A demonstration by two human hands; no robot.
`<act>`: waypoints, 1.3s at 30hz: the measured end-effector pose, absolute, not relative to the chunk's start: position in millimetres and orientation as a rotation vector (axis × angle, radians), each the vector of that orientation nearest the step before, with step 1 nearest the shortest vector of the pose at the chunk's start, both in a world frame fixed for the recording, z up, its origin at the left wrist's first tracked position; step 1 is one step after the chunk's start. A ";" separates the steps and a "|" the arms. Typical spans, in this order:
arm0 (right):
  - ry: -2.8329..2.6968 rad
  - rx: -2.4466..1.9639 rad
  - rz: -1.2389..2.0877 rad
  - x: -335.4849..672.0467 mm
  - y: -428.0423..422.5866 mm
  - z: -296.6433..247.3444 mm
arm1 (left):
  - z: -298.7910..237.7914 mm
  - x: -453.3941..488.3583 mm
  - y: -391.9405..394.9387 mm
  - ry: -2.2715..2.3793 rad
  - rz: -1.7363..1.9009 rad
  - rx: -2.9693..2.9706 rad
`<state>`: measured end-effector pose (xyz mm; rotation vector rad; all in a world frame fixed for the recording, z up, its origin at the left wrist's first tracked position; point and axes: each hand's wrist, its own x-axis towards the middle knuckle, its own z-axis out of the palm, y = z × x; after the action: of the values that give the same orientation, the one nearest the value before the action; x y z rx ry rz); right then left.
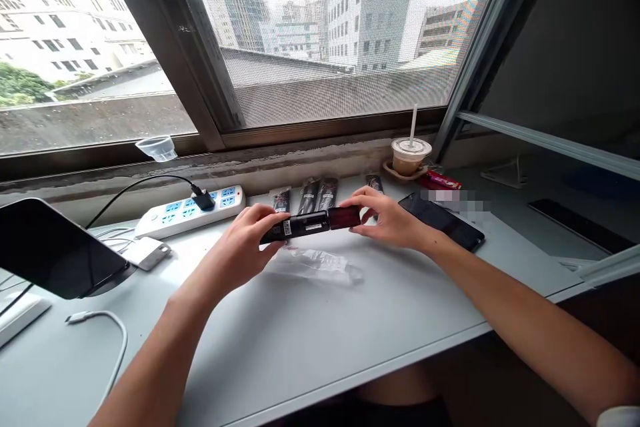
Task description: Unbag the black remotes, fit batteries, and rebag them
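Note:
I hold a long black stick-shaped device with a dark red end level above the grey desk. My left hand is wrapped round its black left end, where a white label shows. My right hand pinches the red end with its fingertips. Under the device lies an empty clear plastic wrapper. Several sealed black packets lie in a row behind it near the window sill.
A white power strip with a black plug sits at the back left. A dark tablet stands at the far left, with a white cable in front. A black phone lies at the right. An iced drink cup stands behind.

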<state>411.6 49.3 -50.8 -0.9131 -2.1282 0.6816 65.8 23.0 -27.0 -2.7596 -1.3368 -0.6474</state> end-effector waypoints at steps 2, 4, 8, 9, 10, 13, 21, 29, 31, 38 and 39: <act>-2.125 -0.913 0.684 411.5 49.7 -51.5 | -27.3 65.8 23.3 -1.330 -0.652 -2.762; -2.118 -0.908 0.702 411.7 50.6 -52.8 | -27.7 65.9 23.6 -1.322 -0.660 -2.762; -2.119 -0.884 0.710 412.4 53.1 -55.8 | -28.7 65.8 24.6 -1.310 -0.666 -2.760; -2.125 -0.883 0.694 412.6 53.5 -56.2 | -28.9 65.8 24.8 -1.308 -0.663 -2.761; -2.132 -0.883 0.674 412.7 53.8 -56.3 | -29.1 65.9 25.0 -1.308 -0.658 -2.762; -2.143 -0.883 0.625 412.8 53.5 -55.5 | -29.6 65.9 25.2 -1.322 -0.640 -2.763; -2.140 -0.899 0.606 412.7 52.1 -53.5 | -32.0 64.5 26.3 -1.327 -0.651 -2.777; -2.139 -0.932 0.595 414.6 55.3 -55.2 | -32.7 63.5 26.3 -1.344 -0.655 -2.769; -2.149 -0.932 0.589 415.6 56.7 -56.8 | -32.6 63.9 26.2 -1.348 -0.650 -2.769; -2.165 -0.974 0.593 416.6 56.2 -55.9 | -32.0 64.9 26.2 -1.344 -0.639 -2.776; -2.166 -0.979 0.594 416.4 55.7 -55.2 | -32.1 64.7 26.2 -1.348 -0.638 -2.774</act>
<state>416.4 55.7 -55.2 -0.9793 -2.1664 0.5940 64.7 26.2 -32.1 -2.7742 -1.3476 -0.6383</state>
